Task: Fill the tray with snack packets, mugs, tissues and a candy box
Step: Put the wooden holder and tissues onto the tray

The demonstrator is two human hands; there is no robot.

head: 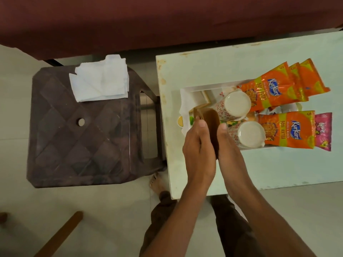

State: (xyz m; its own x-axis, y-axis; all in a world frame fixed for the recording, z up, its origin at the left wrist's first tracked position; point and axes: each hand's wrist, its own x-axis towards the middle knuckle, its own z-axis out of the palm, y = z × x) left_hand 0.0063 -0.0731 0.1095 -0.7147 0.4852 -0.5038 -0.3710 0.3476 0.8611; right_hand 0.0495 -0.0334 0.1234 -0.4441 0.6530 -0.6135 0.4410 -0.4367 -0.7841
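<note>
Both hands, left hand [199,145] and right hand [229,145], grasping a smooth brown wooden box [209,123] over the white rectangular tray [202,89] right of centre, two floral ceramic mugs [235,106] and glossy orange snack packets [271,89] inside, crumpled white tissues [101,79] on the dark quilted plastic stool [79,136] upper left

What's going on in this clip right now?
A person holds a brown box between the left hand and the right hand, over the left end of a white tray. The tray already holds two floral mugs and orange Kurkure packets. The white tissues lie on the brown stool.
</note>
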